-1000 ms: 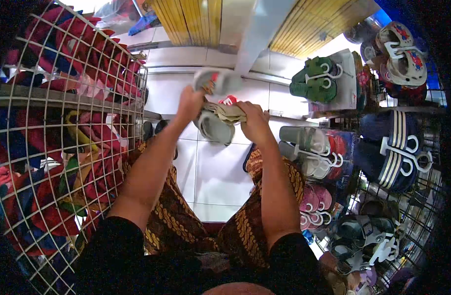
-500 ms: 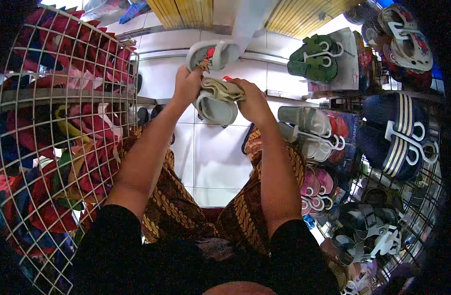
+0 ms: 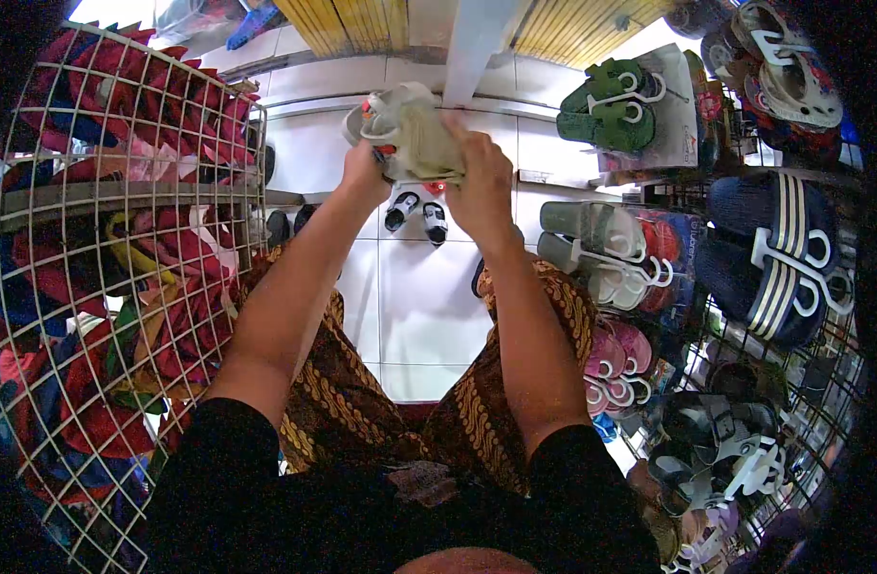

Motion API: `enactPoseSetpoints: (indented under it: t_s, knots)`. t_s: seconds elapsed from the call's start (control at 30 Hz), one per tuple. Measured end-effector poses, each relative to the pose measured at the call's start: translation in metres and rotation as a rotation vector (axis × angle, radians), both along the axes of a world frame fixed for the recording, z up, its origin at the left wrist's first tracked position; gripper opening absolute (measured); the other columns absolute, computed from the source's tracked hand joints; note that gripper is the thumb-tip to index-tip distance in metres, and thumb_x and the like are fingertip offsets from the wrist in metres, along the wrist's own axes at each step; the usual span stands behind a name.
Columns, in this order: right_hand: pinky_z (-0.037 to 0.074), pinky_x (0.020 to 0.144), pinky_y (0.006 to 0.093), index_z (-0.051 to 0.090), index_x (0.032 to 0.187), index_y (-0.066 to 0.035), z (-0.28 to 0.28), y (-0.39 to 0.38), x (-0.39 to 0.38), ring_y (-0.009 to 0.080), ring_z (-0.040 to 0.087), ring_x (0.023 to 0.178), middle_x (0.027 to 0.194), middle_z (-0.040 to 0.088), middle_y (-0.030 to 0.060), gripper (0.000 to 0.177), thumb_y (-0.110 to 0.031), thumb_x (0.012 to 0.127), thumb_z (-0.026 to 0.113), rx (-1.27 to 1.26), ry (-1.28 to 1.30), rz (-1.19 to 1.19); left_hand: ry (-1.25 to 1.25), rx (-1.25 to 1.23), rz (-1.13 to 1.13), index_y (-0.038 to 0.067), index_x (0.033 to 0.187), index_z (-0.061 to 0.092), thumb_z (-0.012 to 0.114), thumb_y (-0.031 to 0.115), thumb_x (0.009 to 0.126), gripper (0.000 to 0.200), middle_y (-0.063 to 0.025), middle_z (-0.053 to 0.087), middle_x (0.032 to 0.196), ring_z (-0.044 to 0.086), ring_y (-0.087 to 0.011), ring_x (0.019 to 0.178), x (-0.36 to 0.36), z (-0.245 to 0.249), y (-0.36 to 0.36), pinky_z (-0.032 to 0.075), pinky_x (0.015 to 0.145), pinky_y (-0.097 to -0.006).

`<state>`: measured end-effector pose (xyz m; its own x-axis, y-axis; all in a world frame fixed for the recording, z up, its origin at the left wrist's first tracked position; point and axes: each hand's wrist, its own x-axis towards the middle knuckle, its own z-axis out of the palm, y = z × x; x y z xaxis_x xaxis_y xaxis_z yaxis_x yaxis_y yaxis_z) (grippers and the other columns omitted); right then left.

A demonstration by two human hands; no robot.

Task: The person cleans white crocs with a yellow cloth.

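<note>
My left hand (image 3: 365,174) is closed around a light grey slide sandal (image 3: 358,122) with a red decoration, held above the floor. My right hand (image 3: 481,180) grips a folded beige cloth (image 3: 425,143), which lies against the sandal and covers much of it. Motion blurs the cloth, the sandal and the right fingertips. A second sandal of the pair cannot be made out clearly behind the cloth.
Black-and-white sandals (image 3: 435,222) stand on the white tile floor (image 3: 419,316). To the left rises a wire grid (image 3: 123,239) with red items behind it. On the right hang green sandals (image 3: 622,105), navy striped slides (image 3: 778,258) and pink sandals (image 3: 620,349).
The cloth has moved up and spread over the grey sandals, which were apart and plainly visible before. My right hand has turned and risen slightly. The black-and-white floor sandals are now uncovered.
</note>
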<state>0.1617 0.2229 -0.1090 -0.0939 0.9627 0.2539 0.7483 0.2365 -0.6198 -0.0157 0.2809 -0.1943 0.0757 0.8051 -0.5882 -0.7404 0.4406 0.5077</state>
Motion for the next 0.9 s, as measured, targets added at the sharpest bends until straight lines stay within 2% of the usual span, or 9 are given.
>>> enactPoseSetpoints:
  t_s: [0.03,0.17,0.3,0.4,0.5,0.67,0.73,0.83,0.9]
  knots:
    - [0.042,0.092,0.0430,0.048,0.139,-0.019,-0.002,-0.001,-0.003,0.0350,0.056,0.098,0.103,0.056,0.0133,0.082,0.008,0.063,0.065,-0.005,0.031,0.030,-0.039,-0.029,-0.041,0.004,0.126,0.051,0.053,0.029,0.096,0.040,-0.0134,0.061,0.119,0.063,-0.0285,0.106,0.000,0.000,0.000,0.054,0.090,-0.0456]
    - [0.045,0.089,0.0436,0.052,0.135,-0.019,0.007,-0.009,-0.009,0.0343,0.057,0.099,0.104,0.059,0.0128,0.075,0.005,0.065,0.064,-0.050,0.031,0.099,-0.142,-0.211,-0.134,0.005,0.130,0.049,0.040,0.027,0.099,0.040,-0.0158,0.057,0.128,0.059,-0.0324,0.115,-0.005,0.015,0.002,0.050,0.097,-0.0486]
    - [0.047,0.088,0.0443,0.056,0.129,-0.015,0.003,0.000,-0.001,0.0381,0.058,0.096,0.103,0.061,0.0161,0.068,0.008,0.065,0.062,-0.019,0.121,-0.057,0.181,-0.074,-0.145,0.004,0.125,0.054,0.041,0.026,0.098,0.037,-0.0143,0.060,0.124,0.061,-0.0291,0.113,0.003,0.004,0.003,0.051,0.097,-0.0463]
    - [0.047,0.089,0.0447,0.057,0.129,-0.015,0.000,0.003,-0.003,0.0391,0.058,0.097,0.104,0.061,0.0160,0.068,0.009,0.064,0.062,0.012,0.199,0.009,-0.041,-0.075,-0.078,0.006,0.118,0.057,0.051,0.022,0.094,0.030,-0.0086,0.065,0.110,0.066,-0.0236,0.099,-0.001,0.008,0.000,0.056,0.086,-0.0411]
    - [0.047,0.087,0.0442,0.059,0.126,-0.012,0.012,-0.005,-0.007,0.0388,0.058,0.098,0.103,0.062,0.0167,0.066,0.009,0.064,0.061,-0.034,0.112,0.116,-0.007,-0.265,0.024,0.006,0.118,0.057,0.051,0.022,0.094,0.029,-0.0096,0.065,0.112,0.067,-0.0251,0.097,-0.001,0.048,-0.002,0.056,0.086,-0.0423]
    - [0.044,0.090,0.0432,0.059,0.127,-0.014,-0.002,0.001,-0.004,0.0350,0.059,0.098,0.104,0.062,0.0145,0.069,0.009,0.062,0.061,0.050,0.230,-0.051,-0.030,0.022,0.013,0.006,0.117,0.058,0.050,0.024,0.096,0.029,-0.0107,0.067,0.109,0.067,-0.0244,0.096,0.007,0.022,-0.005,0.056,0.085,-0.0411]
    - [0.044,0.088,0.0426,0.059,0.128,-0.014,-0.003,-0.001,-0.005,0.0353,0.059,0.096,0.104,0.062,0.0147,0.068,0.008,0.063,0.062,0.028,0.194,0.025,-0.128,-0.105,0.002,0.007,0.116,0.059,0.055,0.025,0.095,0.028,-0.0102,0.067,0.107,0.067,-0.0239,0.094,0.005,0.019,-0.007,0.057,0.082,-0.0390]
    - [0.048,0.081,0.0403,0.058,0.128,-0.013,-0.001,-0.007,-0.005,0.0364,0.059,0.095,0.105,0.062,0.0171,0.067,0.005,0.064,0.064,0.097,0.001,0.097,-0.060,-0.165,-0.054,0.006,0.116,0.060,0.056,0.022,0.093,0.028,-0.0095,0.067,0.105,0.067,-0.0233,0.092,-0.007,0.015,-0.001,0.057,0.079,-0.0378]
    - [0.048,0.086,0.0402,0.056,0.128,-0.008,-0.001,0.001,-0.001,0.0369,0.060,0.100,0.110,0.062,0.0194,0.062,0.006,0.068,0.065,0.101,0.194,-0.043,0.169,0.059,-0.105,0.004,0.116,0.061,0.056,0.018,0.091,0.029,-0.0104,0.067,0.105,0.068,-0.0237,0.090,0.005,0.024,-0.007,0.058,0.078,-0.0386]
